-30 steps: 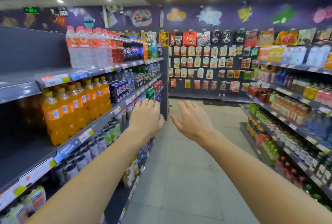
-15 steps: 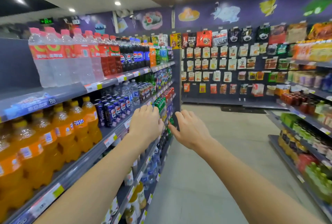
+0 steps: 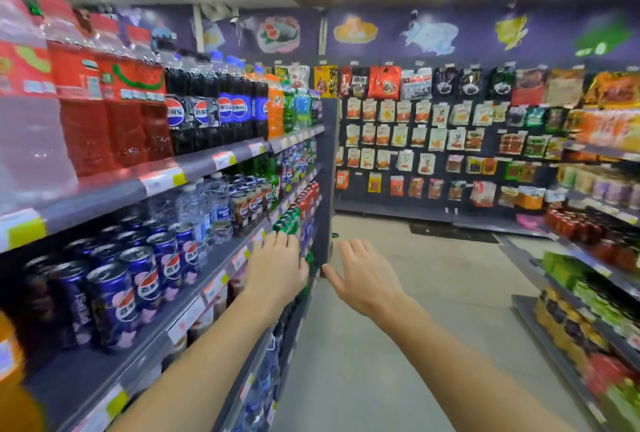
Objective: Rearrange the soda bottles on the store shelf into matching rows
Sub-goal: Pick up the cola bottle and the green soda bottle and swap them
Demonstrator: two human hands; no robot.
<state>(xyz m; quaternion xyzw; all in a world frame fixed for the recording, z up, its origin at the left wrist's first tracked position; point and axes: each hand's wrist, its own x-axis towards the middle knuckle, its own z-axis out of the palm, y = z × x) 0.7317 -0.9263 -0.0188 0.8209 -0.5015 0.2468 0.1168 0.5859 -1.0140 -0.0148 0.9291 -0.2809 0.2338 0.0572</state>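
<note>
The drinks shelving runs along my left. Its top shelf holds red-label bottles, dark cola bottles, an orange soda bottle and green bottles. On the shelf below stand blue cola cans, clear water bottles and more cans. My left hand reaches forward with straight fingers, just off the shelf edge and holding nothing. Beside it, over the aisle, my right hand is stretched out with spread fingers, also holding nothing.
A tiled aisle floor runs ahead. Another shelving unit with bottles and jars lines the right side. A back wall is hung with snack packets. Green and red cans sit farther down the left shelves.
The view has moved forward along the left shelf: the orange bottles have slid out to the lower left and the cola cans are beside me. Both hands stay stretched out ahead, holding nothing.
</note>
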